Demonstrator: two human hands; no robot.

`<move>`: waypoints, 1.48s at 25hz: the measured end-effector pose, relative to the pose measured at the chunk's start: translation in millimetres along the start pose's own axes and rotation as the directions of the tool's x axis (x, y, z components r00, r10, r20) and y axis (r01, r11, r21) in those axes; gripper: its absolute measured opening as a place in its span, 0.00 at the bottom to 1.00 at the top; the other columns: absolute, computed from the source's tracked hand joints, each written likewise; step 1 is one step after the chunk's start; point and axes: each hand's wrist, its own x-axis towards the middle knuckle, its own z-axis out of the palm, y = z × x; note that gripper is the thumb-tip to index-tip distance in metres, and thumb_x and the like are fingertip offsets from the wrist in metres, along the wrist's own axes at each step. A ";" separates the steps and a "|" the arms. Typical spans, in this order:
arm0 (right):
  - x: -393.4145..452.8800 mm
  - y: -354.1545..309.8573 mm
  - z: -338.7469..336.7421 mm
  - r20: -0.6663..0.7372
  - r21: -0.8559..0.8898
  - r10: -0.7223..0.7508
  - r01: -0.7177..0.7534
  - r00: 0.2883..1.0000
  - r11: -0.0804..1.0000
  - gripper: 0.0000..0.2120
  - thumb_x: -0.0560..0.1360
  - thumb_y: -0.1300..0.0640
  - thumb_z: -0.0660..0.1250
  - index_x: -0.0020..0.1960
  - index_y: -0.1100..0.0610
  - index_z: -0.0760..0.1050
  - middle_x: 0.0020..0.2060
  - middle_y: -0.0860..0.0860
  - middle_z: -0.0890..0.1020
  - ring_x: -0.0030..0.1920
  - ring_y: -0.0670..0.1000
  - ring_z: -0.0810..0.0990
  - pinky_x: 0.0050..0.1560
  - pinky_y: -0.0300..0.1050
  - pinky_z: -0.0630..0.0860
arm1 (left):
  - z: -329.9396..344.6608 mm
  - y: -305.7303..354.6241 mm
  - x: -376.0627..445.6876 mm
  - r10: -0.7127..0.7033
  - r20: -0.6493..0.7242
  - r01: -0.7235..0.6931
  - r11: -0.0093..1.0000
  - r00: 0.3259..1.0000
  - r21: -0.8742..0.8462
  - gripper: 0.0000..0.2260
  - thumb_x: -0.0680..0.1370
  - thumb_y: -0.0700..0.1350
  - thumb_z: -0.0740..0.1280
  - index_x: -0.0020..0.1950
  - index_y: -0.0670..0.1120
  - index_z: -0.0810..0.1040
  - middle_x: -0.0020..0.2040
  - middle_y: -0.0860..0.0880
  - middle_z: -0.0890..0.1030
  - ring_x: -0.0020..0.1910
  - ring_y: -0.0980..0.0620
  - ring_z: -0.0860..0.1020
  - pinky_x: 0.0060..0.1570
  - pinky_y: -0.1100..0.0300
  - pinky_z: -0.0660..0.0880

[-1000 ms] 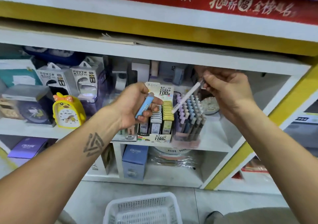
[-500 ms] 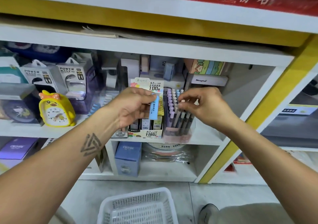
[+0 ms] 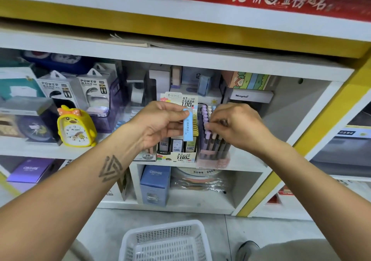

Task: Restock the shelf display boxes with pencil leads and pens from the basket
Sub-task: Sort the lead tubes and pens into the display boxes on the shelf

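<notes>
Restocking under way at the shelf. Left hand [image 3: 158,126] pinches a blue lead case [image 3: 188,124] upright, just in front of the lead box [image 3: 177,140]. Right hand [image 3: 236,127], fingers curled among the pen tops, seats a pen in the pen box [image 3: 213,140]. Basket [image 3: 164,240] sits on the floor below. Next, probably: drop the case into a free slot of the lead box.
</notes>
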 end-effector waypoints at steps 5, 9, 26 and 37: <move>35.4 -42.2 12.3 0.170 0.667 0.300 -0.334 0.939 0.667 0.11 0.75 0.47 0.73 0.54 0.52 0.82 0.33 0.45 0.83 0.30 0.43 0.77 0.31 0.37 0.72 | -14.6 7.1 -8.7 0.094 -0.041 -0.092 0.995 0.995 0.042 0.12 0.72 0.34 0.73 0.55 0.38 0.81 0.46 0.41 0.86 0.45 0.47 0.85 0.45 0.53 0.83; 55.4 -61.0 23.4 0.323 0.833 0.297 -0.419 0.898 0.362 0.06 0.74 0.62 0.74 0.48 0.64 0.82 0.32 0.54 0.83 0.30 0.48 0.79 0.31 0.37 0.77 | -35.4 13.1 -17.2 0.136 -0.070 -0.122 0.977 0.988 0.173 0.19 0.72 0.33 0.74 0.61 0.40 0.78 0.48 0.38 0.84 0.48 0.43 0.84 0.44 0.52 0.82; 123.9 -103.4 67.2 0.111 0.769 0.261 -0.250 0.959 0.589 0.06 0.76 0.67 0.71 0.45 0.58 0.80 0.37 0.59 0.84 0.33 0.50 0.85 0.38 0.41 0.82 | -137.4 18.5 -29.5 0.230 -0.371 0.009 0.840 0.900 0.543 0.08 0.78 0.33 0.64 0.52 0.39 0.81 0.46 0.40 0.85 0.42 0.45 0.83 0.43 0.53 0.81; 150.1 -130.1 128.1 0.005 0.198 0.023 -0.024 1.000 0.980 0.04 0.78 0.63 0.66 0.51 0.57 0.77 0.44 0.57 0.82 0.45 0.58 0.81 0.48 0.56 0.81 | -158.1 -7.7 -32.8 0.047 0.004 -0.002 -0.037 0.999 0.999 0.18 0.79 0.40 0.59 0.70 0.45 0.69 0.68 0.44 0.74 0.63 0.41 0.75 0.59 0.49 0.74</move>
